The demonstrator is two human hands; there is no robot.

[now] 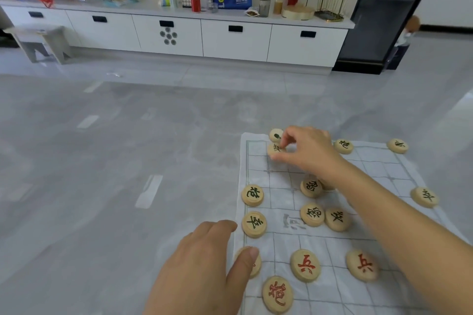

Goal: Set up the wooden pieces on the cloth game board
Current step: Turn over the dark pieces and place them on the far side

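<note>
A white cloth game board with a grey grid lies on the floor at the lower right. Round wooden pieces with green or red characters are scattered over it. My right hand reaches to the board's far left corner and pinches a green-marked piece just in front of another green piece. My left hand rests at the board's left edge, its thumb pressing on a piece that is mostly hidden. Red-marked pieces lie near me, green ones further out.
Grey tiled floor spreads to the left and beyond the board. A long white cabinet with clutter on top runs along the far wall. A small grey stool stands at the far left, a dark glass cabinet at the far right.
</note>
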